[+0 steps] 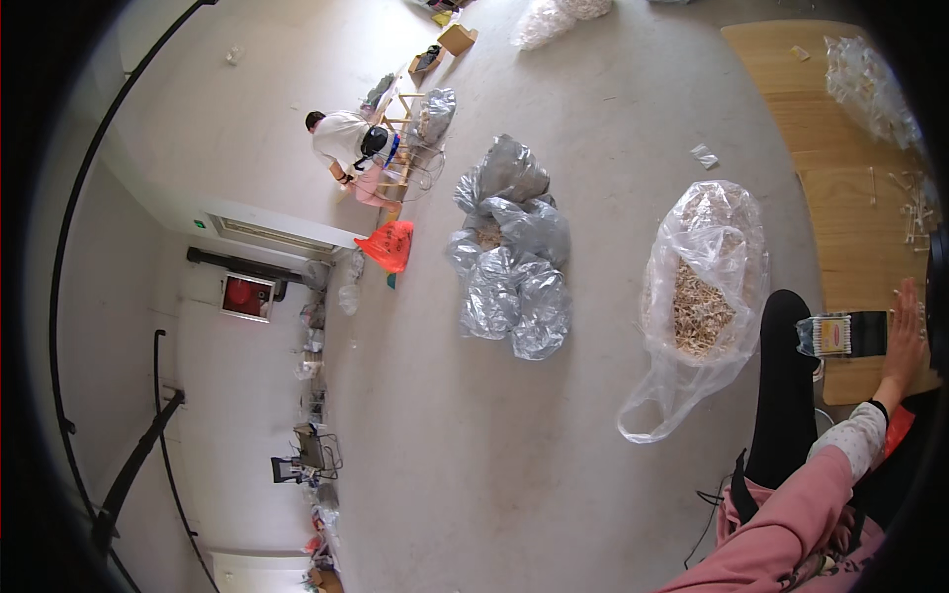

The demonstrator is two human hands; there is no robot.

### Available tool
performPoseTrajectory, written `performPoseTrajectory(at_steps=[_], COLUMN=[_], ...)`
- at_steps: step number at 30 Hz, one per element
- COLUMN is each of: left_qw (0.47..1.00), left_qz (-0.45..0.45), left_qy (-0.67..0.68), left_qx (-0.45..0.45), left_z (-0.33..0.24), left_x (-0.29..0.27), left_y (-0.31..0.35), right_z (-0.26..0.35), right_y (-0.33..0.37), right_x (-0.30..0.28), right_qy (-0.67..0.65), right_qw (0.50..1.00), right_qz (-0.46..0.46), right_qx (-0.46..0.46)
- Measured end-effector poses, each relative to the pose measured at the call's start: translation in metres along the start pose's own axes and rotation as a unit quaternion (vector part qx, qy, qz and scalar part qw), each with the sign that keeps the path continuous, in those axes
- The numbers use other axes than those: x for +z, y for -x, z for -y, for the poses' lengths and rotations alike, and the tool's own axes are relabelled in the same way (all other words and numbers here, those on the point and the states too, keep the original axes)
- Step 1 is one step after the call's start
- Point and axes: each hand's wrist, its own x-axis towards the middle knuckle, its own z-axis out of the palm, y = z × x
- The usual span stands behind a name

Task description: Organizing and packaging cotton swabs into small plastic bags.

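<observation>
My left hand (903, 341) reaches onto the wooden table (850, 232) at the right rim, its fingers stretched out. Against it lies a flat black piece (869, 334); whether the palm presses on this, I cannot tell. Beyond that piece, a clear pack of cotton swabs (828, 335) with a yellow label sticks out over the table edge, next to my knee. Loose white swabs (917, 206) are scattered farther up the table. A dark object (936, 296) is cut off by the rim beside my fingers. My right hand is out of the picture.
On the floor stands a large clear bag (707, 296) full of swab-like sticks. Grey plastic bags (514, 262) cluster farther left. Another person (348, 148) bends near a wooden frame and a red bag (388, 245). A clear bag of swabs (870, 89) lies on the table.
</observation>
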Motion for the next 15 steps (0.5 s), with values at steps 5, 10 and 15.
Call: performPoseTrajectory(at_steps=[5, 10, 15], left_qw=[0.998, 0.996, 0.998], left_qz=[0.045, 0.069, 0.028], left_qy=[0.02, -0.011, 0.03], left_qx=[0.03, 0.052, 0.051], left_z=[-0.01, -0.012, -0.005], left_x=[-0.006, -0.003, 0.016], left_y=[0.004, 0.006, 0.012], right_z=[0.02, -0.002, -0.011], right_y=[0.012, 0.014, 0.025], right_x=[0.009, 0.016, 0.024], right_qy=[-0.349, 0.015, -0.164], right_qw=[0.936, 0.999, 0.979], right_qz=[-0.045, 0.013, -0.008], right_qx=[0.009, -0.028, -0.124])
